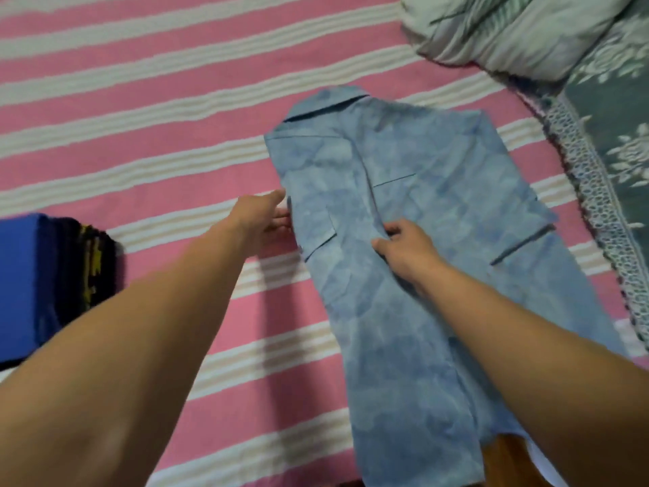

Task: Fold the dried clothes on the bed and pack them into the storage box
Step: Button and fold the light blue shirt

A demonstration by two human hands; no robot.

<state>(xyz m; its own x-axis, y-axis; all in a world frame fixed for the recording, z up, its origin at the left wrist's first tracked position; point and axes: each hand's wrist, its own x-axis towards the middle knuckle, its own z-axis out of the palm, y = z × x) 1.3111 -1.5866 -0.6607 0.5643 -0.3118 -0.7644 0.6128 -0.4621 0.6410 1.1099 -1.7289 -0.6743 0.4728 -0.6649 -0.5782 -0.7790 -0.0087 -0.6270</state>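
Blue mottled shirt (pixel 404 219) lies flat on the bed (pixel 158 110), which has a pink-and-white striped sheet, collar pointing away and both sides already folded in toward the middle. Left hand (pixel 263 216) has straight fingers touching the shirt's left edge, while the right hand (pixel 404 246) pinches a fold of cloth near the centre (thumb and fingers curled on it). Off to the left sits a stack of folded clothes (pixel 45 282), blue and black, and a greenish blanket (pixel 526 29) is bunched at the top right.
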